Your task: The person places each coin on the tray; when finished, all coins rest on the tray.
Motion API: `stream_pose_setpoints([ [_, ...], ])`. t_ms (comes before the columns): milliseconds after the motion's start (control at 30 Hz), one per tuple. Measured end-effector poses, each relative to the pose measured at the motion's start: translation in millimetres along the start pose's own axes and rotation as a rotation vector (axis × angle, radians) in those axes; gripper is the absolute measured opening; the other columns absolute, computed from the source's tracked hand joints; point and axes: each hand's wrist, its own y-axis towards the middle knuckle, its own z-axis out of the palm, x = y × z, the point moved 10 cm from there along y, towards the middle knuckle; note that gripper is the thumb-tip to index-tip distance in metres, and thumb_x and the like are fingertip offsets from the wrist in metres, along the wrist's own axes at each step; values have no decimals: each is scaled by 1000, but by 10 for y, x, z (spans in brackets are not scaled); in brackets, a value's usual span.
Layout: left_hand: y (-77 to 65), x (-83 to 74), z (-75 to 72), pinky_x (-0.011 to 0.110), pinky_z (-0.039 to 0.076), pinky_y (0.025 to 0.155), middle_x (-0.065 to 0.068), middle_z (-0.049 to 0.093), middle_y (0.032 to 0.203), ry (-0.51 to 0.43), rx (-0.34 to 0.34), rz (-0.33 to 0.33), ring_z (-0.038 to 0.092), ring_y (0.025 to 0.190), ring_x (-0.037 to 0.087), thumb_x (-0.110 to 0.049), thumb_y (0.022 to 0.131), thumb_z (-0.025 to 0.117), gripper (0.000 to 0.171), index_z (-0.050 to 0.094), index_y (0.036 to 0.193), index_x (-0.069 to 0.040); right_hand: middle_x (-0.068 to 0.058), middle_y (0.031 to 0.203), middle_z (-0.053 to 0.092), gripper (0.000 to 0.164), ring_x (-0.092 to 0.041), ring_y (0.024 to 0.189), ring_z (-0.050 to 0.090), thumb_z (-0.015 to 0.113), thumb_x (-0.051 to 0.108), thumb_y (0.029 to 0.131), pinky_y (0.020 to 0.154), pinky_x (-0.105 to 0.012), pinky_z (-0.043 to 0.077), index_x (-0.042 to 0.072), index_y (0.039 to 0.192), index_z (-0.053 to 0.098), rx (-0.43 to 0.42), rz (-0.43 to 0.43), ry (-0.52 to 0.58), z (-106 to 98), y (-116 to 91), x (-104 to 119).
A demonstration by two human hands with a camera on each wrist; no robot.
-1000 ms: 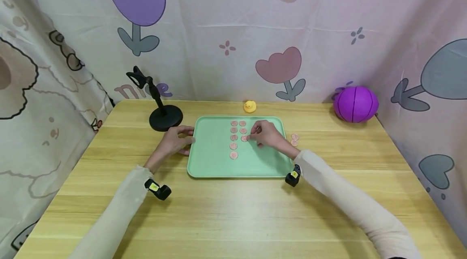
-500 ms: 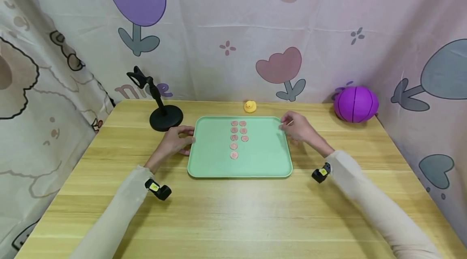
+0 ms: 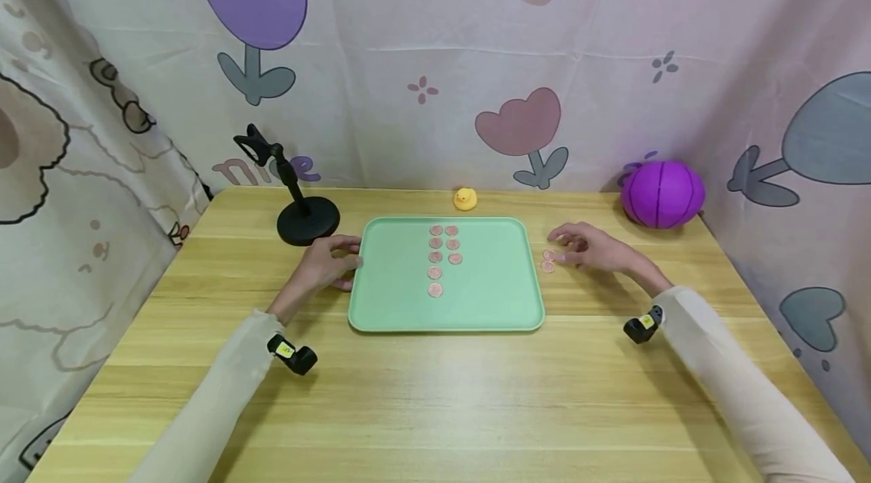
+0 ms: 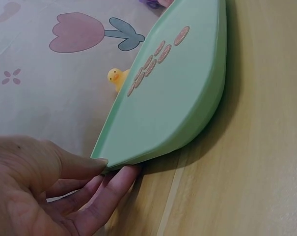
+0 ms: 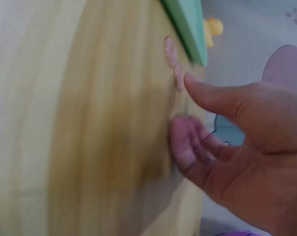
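A light green tray point(image 3: 490, 294) lies on the table with several copper-coloured coins point(image 3: 435, 289) in two columns, the left one longer than the right. My left hand point(image 3: 321, 264) grips the tray's left edge; in the left wrist view the thumb point(image 4: 84, 165) is on the rim and the fingers are under it. Just right of the tray, two more coins point(image 3: 547, 267) lie close together on the wood. My right hand point(image 3: 593, 247) hovers beside them, its fingers loosely bent; the right wrist view shows the thumb point(image 5: 212, 96) near the coins and nothing held.
A yellow rubber duck point(image 3: 466, 199) sits behind the tray. To the left rear stands a black clip stand point(image 3: 308, 221), close to my left hand. A purple ball point(image 3: 663, 194) rests at the back right of the wooden table point(image 3: 435, 400). Patterned curtains hang behind.
My right hand has moved from the right coin column, across the tray's right edge, to beside the two coins on the table. My left hand has stayed on the tray edge.
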Motion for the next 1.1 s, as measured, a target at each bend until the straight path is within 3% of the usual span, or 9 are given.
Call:
stream_pose_setpoints([
  [133,3,-5,22,31,67,69,30,51,144,-17,0,-8,70,94,22,-7,105,61,52,47,152,6,-22,111,56,36,-27,95,52,75,3,95,80,-31,48,-2,129,64,-39,-118,-109,6,0,31],
  [367,-10,1,28,32,67,69,30,52,143,-6,-5,-14,70,91,22,-8,105,61,51,47,152,6,-16,101,58,22,-22,88,50,75,1,94,77,-28,46,3,116,71,-91,-167,-121,45,-2,82],
  [600,-16,-10,-10,31,67,69,30,52,143,17,-13,-5,70,90,22,-8,105,61,50,48,151,6,-12,97,63,14,-20,88,54,75,3,95,75,-24,48,1,108,67,-105,-99,-117,33,40,23],
  [700,-4,-15,-12,31,67,69,30,52,143,18,-12,0,70,90,22,-9,105,61,51,48,151,6,-11,93,65,11,-19,85,56,75,4,96,72,-20,49,2,100,64,-162,-46,-129,-44,48,9],
  [867,1,-14,-8,31,67,69,29,52,143,20,-16,-3,70,89,21,-8,105,61,50,47,152,6,-16,91,68,11,-20,78,63,74,4,97,66,-22,57,-2,98,65,-231,-5,-11,-25,52,176],
  [1000,-10,-5,-8,31,67,69,29,52,143,20,-16,-9,70,91,22,-7,106,60,50,47,152,6,-21,91,71,15,-24,75,70,73,5,98,65,-32,65,-8,102,66,-194,35,155,200,101,388],
  [1100,-24,-5,-3,31,67,69,30,52,143,22,-18,-10,70,92,23,-8,105,60,50,47,152,6,-23,91,73,16,-24,76,72,73,5,98,69,-34,66,-10,103,68,-146,56,216,410,167,531],
])
